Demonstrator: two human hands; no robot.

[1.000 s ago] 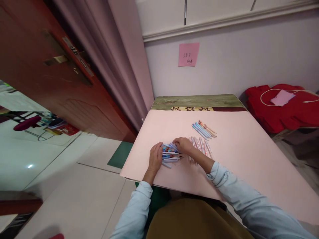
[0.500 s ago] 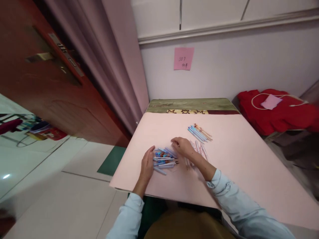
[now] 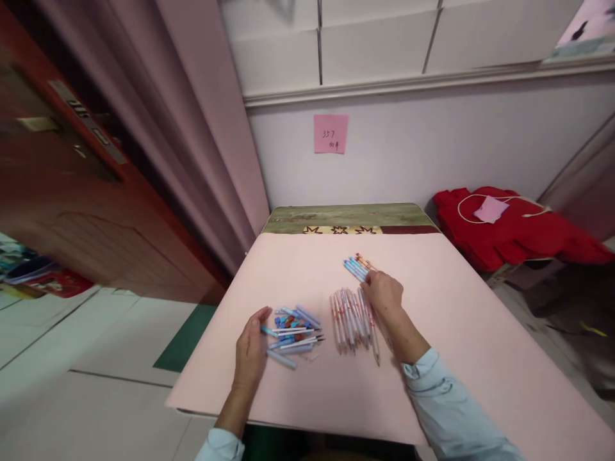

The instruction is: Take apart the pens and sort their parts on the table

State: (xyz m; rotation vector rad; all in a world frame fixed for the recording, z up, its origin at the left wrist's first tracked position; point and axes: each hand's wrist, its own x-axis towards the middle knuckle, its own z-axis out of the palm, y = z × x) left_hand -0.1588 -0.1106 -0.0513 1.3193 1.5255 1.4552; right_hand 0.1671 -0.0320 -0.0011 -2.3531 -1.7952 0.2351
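My left hand [image 3: 250, 349] rests on the pink sheet with its fingers extended, along the left edge of a pile of blue pen caps [image 3: 283, 360], small blue and brown pieces [image 3: 288, 322] and white pen refills [image 3: 300, 341]. It grips none of them. My right hand [image 3: 385, 296] is closed, fingertips pinched at the upper end of a clear pen barrel [image 3: 373, 339] that reaches lower than its neighbours. A row of similar clear barrels with red markings [image 3: 346, 320] lies beside it. Just beyond my fingers are blue pens [image 3: 354, 269] and brown pens [image 3: 365, 261], partly hidden by the hand.
A pink sheet [image 3: 298, 269] covers most of the table, whose green wood-look end [image 3: 346, 214] meets the wall. A pink note [image 3: 330, 134] hangs above. Red cloth [image 3: 519, 237] with a white cable lies at right. A curtain [image 3: 206, 128] and brown door [image 3: 144, 243] stand left.
My right hand has moved from beside the loose pile across to the upper right end of the clear barrels. My left hand stays by the pile. The camera view has shifted.
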